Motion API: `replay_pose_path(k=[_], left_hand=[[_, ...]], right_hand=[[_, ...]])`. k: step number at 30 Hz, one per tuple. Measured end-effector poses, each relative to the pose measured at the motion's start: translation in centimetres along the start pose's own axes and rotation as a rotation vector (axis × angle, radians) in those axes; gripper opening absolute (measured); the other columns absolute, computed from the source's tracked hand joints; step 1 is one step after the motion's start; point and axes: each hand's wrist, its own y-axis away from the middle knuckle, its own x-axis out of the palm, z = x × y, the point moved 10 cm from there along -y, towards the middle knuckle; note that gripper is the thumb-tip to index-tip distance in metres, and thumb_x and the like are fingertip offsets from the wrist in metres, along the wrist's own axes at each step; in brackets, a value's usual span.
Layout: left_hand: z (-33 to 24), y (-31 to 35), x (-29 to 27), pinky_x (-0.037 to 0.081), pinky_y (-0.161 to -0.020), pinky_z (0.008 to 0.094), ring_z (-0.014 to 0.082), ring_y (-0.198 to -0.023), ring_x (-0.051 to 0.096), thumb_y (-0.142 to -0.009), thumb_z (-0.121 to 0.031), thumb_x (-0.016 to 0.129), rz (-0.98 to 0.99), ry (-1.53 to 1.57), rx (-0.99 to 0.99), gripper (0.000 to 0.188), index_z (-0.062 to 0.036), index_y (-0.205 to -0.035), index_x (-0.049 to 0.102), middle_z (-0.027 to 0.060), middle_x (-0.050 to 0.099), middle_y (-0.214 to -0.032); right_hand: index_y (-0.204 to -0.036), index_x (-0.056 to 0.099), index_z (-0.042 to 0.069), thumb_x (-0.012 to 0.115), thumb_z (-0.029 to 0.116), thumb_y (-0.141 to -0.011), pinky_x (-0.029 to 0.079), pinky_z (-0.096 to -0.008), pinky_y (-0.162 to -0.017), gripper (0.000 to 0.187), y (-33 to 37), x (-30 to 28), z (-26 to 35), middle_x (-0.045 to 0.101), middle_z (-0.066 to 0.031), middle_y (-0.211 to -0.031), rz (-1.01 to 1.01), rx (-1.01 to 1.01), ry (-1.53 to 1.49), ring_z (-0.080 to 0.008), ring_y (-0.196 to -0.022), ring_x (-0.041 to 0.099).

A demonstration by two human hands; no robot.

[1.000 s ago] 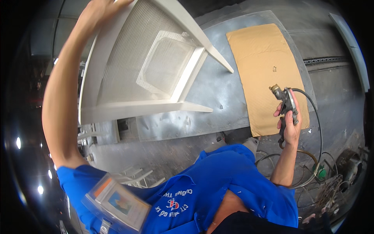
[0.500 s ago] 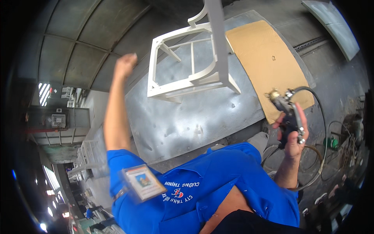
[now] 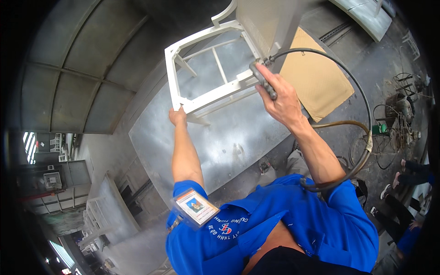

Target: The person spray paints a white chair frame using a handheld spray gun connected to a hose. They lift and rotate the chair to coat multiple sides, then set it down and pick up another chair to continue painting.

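A white chair frame [image 3: 215, 96] with an open seat stands on a grey metal sheet [image 3: 220, 151]. At the near left corner of its seat, my left hand [image 3: 178, 116] grips the frame, its fingers partly hidden behind the wood. My right hand [image 3: 285, 101] is closed round a spray gun [image 3: 264, 82] held over the right side of the seat, close to the chair's backrest [image 3: 261, 27]. Most of the gun's head is hidden by my fingers. A black hose [image 3: 362, 91] curves from the gun to the right and back toward my forearm.
Brown cardboard [image 3: 316, 78] lies on the sheet to the right. A metal panel wall [image 3: 73, 68] rises on the left. Coiled hoses and equipment [image 3: 398, 110] stand at the far right, and people's legs [image 3: 394, 201] show at lower right. Haze hangs by the backrest.
My left hand has come down from the raised position onto the chair's corner. My right hand has carried the spray gun left and forward, from over the cardboard to the chair.
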Motion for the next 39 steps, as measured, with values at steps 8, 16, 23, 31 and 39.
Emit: replay_pose_path(k=[8,16,23,31,39], left_hand=[[2.6,12.4,-0.8,0.053,-0.091,0.0383,0.025,-0.102,0.067,-0.086,-0.016,0.086,0.002,0.18,-0.024,0.052,0.0013,-0.127,0.059,0.0154,0.069,-0.116],[0.8,14.6,-1.2,0.055,-0.088,0.0372,0.0235,-0.099,0.067,-0.082,-0.014,0.09,0.082,0.288,-0.091,0.056,-0.0001,-0.126,0.059,0.0152,0.069,-0.113],[0.0,14.6,-1.6,0.054,-0.089,0.0375,0.0254,-0.102,0.067,-0.082,-0.014,0.091,0.097,0.21,-0.092,0.056,-0.0014,-0.126,0.059,0.0147,0.068,-0.115],[-1.0,15.1,-1.8,0.054,-0.089,0.0383,0.0254,-0.098,0.068,-0.085,-0.007,0.086,0.112,0.187,-0.08,0.048,0.0017,-0.122,0.056,0.0177,0.068,-0.112],[-0.5,14.7,-1.5,0.053,-0.09,0.0389,0.0257,-0.101,0.066,-0.082,-0.013,0.09,0.11,0.201,-0.084,0.055,-0.0001,-0.124,0.057,0.0163,0.066,-0.115]], right_hand=[[-0.148,0.057,0.025,0.07,0.025,-0.098,0.058,-0.0467,-0.08,0.051,0.1,7.0,-0.1,0.071,-0.0182,-0.099,-0.029,0.076,0.02,-0.0371,-0.088,0.071],[-0.149,0.057,0.021,0.072,0.022,-0.097,0.059,-0.0447,-0.086,0.054,1.7,14.8,4.2,0.073,-0.0193,-0.105,0.233,0.075,-0.121,-0.0372,-0.096,0.072],[-0.147,0.058,0.026,0.069,0.028,-0.098,0.059,-0.0488,-0.083,0.05,0.9,12.1,2.3,0.072,-0.0202,-0.102,-0.044,0.075,-0.123,-0.04,-0.092,0.072],[-0.145,0.061,0.017,0.073,0.021,-0.097,0.058,-0.0428,-0.079,0.05,0.0,5.8,-1.9,0.075,-0.0204,-0.105,-0.175,0.244,0.059,-0.033,-0.087,0.074],[-0.147,0.058,0.021,0.072,0.022,-0.097,0.058,-0.0437,-0.081,0.052,-0.1,6.5,-0.6,0.074,-0.0206,-0.111,-0.088,0.255,0.127,-0.0348,-0.089,0.073]])
